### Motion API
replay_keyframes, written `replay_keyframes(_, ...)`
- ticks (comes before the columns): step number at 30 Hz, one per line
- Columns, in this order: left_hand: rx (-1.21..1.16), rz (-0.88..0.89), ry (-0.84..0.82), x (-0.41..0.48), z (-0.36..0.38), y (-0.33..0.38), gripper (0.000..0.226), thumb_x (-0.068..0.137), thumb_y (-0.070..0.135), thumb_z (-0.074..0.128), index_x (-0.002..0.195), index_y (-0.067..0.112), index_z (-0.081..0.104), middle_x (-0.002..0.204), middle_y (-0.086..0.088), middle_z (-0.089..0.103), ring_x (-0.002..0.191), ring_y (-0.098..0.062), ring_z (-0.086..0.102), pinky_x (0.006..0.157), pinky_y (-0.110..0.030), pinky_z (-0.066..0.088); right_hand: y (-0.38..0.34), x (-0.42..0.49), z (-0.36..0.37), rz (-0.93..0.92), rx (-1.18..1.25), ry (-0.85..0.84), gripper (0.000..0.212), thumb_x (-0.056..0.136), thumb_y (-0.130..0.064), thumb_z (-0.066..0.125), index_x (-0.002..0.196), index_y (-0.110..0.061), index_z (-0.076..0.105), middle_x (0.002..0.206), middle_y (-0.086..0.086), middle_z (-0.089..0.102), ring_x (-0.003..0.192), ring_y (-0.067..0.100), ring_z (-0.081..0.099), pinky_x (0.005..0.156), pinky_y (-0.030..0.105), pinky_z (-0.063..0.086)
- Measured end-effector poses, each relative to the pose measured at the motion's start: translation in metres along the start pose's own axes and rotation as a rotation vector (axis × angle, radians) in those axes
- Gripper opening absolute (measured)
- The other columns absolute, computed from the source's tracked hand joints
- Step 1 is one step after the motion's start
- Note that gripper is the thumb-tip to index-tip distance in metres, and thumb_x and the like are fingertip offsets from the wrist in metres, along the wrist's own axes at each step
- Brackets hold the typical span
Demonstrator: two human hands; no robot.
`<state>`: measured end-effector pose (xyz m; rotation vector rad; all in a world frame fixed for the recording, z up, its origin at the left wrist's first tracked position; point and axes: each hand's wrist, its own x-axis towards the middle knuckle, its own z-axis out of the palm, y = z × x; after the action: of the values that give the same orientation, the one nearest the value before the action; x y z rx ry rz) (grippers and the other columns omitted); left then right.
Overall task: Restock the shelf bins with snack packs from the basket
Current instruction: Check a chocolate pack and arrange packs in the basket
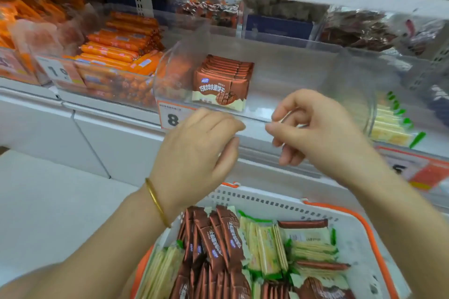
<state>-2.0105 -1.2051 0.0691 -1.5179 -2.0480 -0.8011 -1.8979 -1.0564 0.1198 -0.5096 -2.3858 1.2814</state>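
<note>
A clear shelf bin (pixel 303 72) holds one upright row of brown chocolate wafer packs (pixel 222 85) at its left side; the rest of its floor is bare. Below, a white basket (pixel 267 201) with an orange rim carries several brown packs (pixel 218 240) and yellow-green packs (pixel 263 245). My left hand (pixel 199 145), with a gold bangle on its wrist, hovers in front of the bin's front edge with relaxed fingers and holds nothing. My right hand (pixel 318 128) is beside it at the same edge, fingers loosely curled, also with nothing in it.
Orange sausage sticks (pixel 116 51) fill the bin to the left. A bin at the right holds yellow-green packs (pixel 388 126). A price tag marked 8 (pixel 170 117) hangs on the shelf lip. Dark snack bags (pixel 359 31) sit behind, another shelf above.
</note>
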Motion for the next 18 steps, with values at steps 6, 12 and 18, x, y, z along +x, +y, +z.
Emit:
replay_keyframes(6, 0.174, -0.228, -0.748, -0.048, 0.027, 0.014, 0.037, 0.095, 0.039, 0.030, 0.118, 0.027, 0.057, 0.121, 0.007, 0.057, 0.115, -0.018, 0.049, 0.090, -0.034, 0.045, 0.157, -0.039, 0.081, 0.446, -0.156, -0.458, 0.009, 0.092, -0.017, 0.061, 0.094, -0.014, 0.053, 0.076, 0.008, 0.061, 0.053, 0.014, 0.060, 0.055, 0.034, 0.053)
replay_keyframes(12, 0.195, -0.327, -0.998, -0.047, 0.044, 0.004, 0.032, 0.097, 0.040, 0.040, 0.122, 0.025, 0.054, 0.130, 0.003, 0.053, 0.116, -0.019, 0.050, 0.093, -0.032, 0.045, 0.223, -0.045, 0.149, 0.570, -0.311, -0.509, 0.060, 0.093, -0.043, 0.055, 0.139, -0.009, 0.036, 0.138, 0.010, 0.047, 0.123, 0.025, 0.048, 0.099, 0.033, 0.041)
replay_keyframes(18, 0.162, -0.301, -1.074, -0.042, 0.049, 0.001, 0.034, 0.098, 0.040, 0.039, 0.123, 0.023, 0.054, 0.128, 0.003, 0.055, 0.114, -0.018, 0.051, 0.094, -0.034, 0.045, 0.236, -0.047, 0.181, 0.594, -0.408, -0.416, 0.070, 0.079, -0.050, 0.067, 0.130, -0.012, 0.039, 0.125, 0.007, 0.053, 0.115, 0.025, 0.053, 0.092, 0.036, 0.047)
